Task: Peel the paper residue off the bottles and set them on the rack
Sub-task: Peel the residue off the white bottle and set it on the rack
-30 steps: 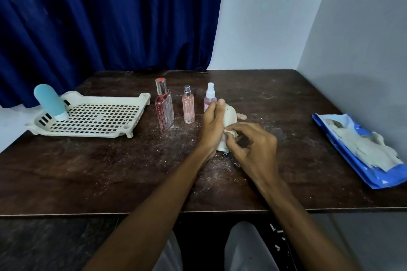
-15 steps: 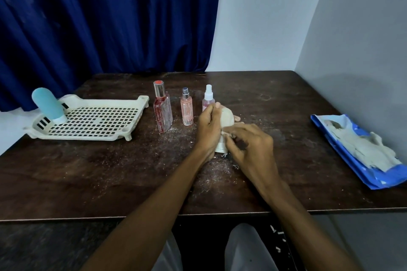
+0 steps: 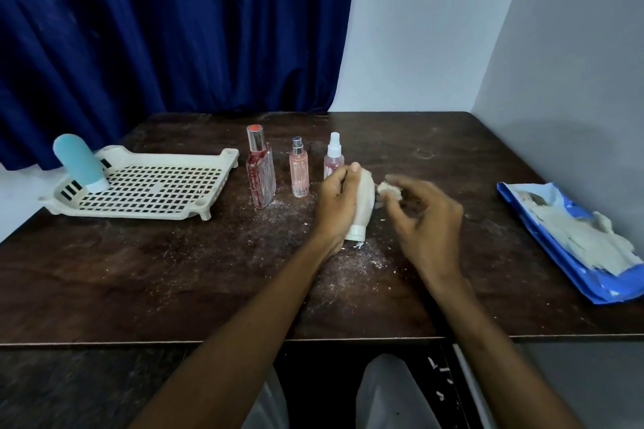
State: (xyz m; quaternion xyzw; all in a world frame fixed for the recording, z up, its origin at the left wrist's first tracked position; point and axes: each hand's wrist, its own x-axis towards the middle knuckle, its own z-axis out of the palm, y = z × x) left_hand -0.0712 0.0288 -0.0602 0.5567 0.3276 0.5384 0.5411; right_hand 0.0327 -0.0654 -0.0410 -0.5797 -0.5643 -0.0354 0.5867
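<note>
From the head view, the left hand is wrapped round a white bottle, which it holds tilted with the cap end down, touching the tabletop near the middle. Just to its right, the right hand seems to pinch a pale paper scrap between thumb and fingertips. It is blurred, so I cannot tell whether the scrap is still joined to the bottle.

My reading is that the task is in its early part. One blue bottle stands tilted at the far left end of the rack, and the rest of the grid holds nothing. Three bottles wait upright in a row between the rack and the hands: a red bottle, a pink bottle and a spray bottle. White crumbs are scattered around the hands. Left to do: finish this bottle, rack it, then handle the other three.

The pink bottle has some faint print, too small to read. A blue packet at the right edge shows torn grey paper and no legible words.
</note>
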